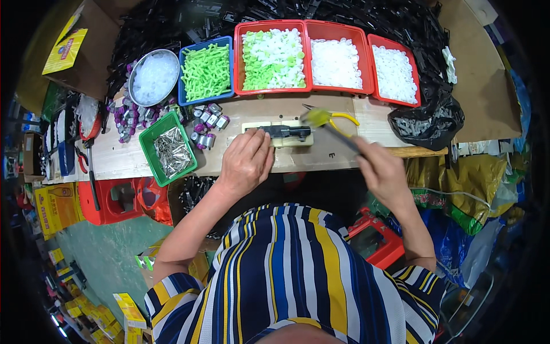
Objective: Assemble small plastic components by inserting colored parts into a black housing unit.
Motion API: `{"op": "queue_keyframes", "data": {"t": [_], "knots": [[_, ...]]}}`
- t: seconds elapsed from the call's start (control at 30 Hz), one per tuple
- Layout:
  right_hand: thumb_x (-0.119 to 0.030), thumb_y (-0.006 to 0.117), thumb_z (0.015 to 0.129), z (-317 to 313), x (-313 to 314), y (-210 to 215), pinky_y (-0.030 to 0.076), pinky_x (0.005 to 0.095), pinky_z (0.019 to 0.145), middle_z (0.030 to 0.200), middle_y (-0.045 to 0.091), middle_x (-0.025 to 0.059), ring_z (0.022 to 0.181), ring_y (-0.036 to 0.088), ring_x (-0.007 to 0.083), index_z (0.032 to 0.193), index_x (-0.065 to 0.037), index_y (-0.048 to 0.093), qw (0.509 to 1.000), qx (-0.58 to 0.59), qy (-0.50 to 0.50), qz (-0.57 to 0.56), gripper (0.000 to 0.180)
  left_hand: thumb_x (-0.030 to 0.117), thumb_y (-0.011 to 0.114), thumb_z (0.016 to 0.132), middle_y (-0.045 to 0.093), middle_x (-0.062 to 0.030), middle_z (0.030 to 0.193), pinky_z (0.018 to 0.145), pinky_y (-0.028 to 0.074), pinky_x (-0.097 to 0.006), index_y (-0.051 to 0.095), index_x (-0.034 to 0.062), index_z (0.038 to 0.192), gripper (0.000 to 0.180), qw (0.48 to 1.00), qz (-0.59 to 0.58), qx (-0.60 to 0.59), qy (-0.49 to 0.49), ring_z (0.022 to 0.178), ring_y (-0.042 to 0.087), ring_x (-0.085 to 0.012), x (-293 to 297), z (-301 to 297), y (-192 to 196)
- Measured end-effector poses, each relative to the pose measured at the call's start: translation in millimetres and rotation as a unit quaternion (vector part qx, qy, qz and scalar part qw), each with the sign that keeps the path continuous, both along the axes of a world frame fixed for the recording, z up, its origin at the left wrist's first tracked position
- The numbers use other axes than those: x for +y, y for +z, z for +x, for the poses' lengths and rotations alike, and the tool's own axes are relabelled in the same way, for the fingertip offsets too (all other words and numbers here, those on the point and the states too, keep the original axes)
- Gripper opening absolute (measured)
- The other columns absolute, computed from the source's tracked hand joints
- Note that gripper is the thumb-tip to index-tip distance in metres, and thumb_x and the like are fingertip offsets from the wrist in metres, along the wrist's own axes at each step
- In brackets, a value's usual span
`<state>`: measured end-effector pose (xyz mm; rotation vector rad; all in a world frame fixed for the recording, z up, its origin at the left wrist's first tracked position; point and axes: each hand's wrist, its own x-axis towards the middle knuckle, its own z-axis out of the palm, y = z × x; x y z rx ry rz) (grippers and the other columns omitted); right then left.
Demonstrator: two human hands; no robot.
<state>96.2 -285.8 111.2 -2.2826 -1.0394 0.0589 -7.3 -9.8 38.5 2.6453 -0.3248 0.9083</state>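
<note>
Left hand (246, 160) pressed flat beside black part (285, 131) on pale block (279, 137), near front edge of surface (344, 155) — right hand (382, 170) gripping blurred yellow-handled tool (326, 123); risks striking fingertips (264, 136) — too close

Bright even light, fisheye edges, rt-hand blur.
</note>
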Motion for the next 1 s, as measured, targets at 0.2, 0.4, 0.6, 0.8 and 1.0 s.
{"op": "queue_keyframes", "data": {"t": [0.2,0.4,0.6,0.8,1.0], "knots": [[-0.004,0.065,0.088,14,-8,-2,0.046,0.0391,0.059,0.078,0.059,0.0173,0.062,0.059,0.0320,0.122,-0.002,0.063,1.000,-0.009,-0.013,-0.005,0.034,0.003,0.073,0.075,0.064,-0.0167,0.095,0.077,0.051,-0.040,0.067,-0.0069,0.097,0.024,1.000,-0.008,0.012,-0.001,0.090,0.063,-0.0314,0,2,6],[-0.007,0.068,0.087,53,-45,-27,0.044,0.0409,0.056,0.076,0.055,0.0139,0.062,0.058,0.0320,0.115,-0.004,0.066,0.985,-0.134,-0.081,-0.066,0.028,0.006,0.074,0.076,0.062,-0.0127,0.093,0.079,0.048,-0.042,0.068,-0.0005,0.102,0.027,0.996,-0.065,0.054,0.004,0.088,0.060,-0.0292,-9,19,20],[-0.017,0.072,0.084,69,-59,-56,0.045,0.0434,0.068,0.089,0.058,0.0122,0.082,0.060,0.0314,0.112,-0.007,0.067,0.970,-0.143,-0.144,-0.136,0.030,0.003,0.072,0.078,0.062,-0.0136,0.095,0.075,0.049,-0.041,0.067,-0.0018,0.105,0.027,0.984,-0.142,0.102,-0.038,0.088,0.059,-0.0322,-2,31,12],[-0.023,0.077,0.078,49,-17,-37,0.043,0.0400,0.080,0.100,0.058,0.0099,0.097,0.058,0.0284,0.112,-0.006,0.064,0.977,-0.190,-0.043,-0.084,0.041,0.011,0.063,0.096,0.064,-0.0087,0.108,0.080,0.050,-0.027,0.061,-0.0010,0.128,0.034,0.732,-0.649,0.198,-0.054,0.088,0.065,-0.0167,4,27,25],[-0.013,0.076,0.078,50,27,-42,0.047,0.0475,0.080,0.108,0.049,0.0197,0.098,0.056,0.0398,0.099,0.001,0.057,0.993,-0.046,0.003,-0.113,0.031,0.014,0.059,0.099,0.062,-0.0044,0.085,0.074,0.048,-0.026,0.052,-0.0017,0.135,0.040,0.573,-0.776,0.240,-0.107,0.078,0.060,-0.0112,-7,22,37]]}}
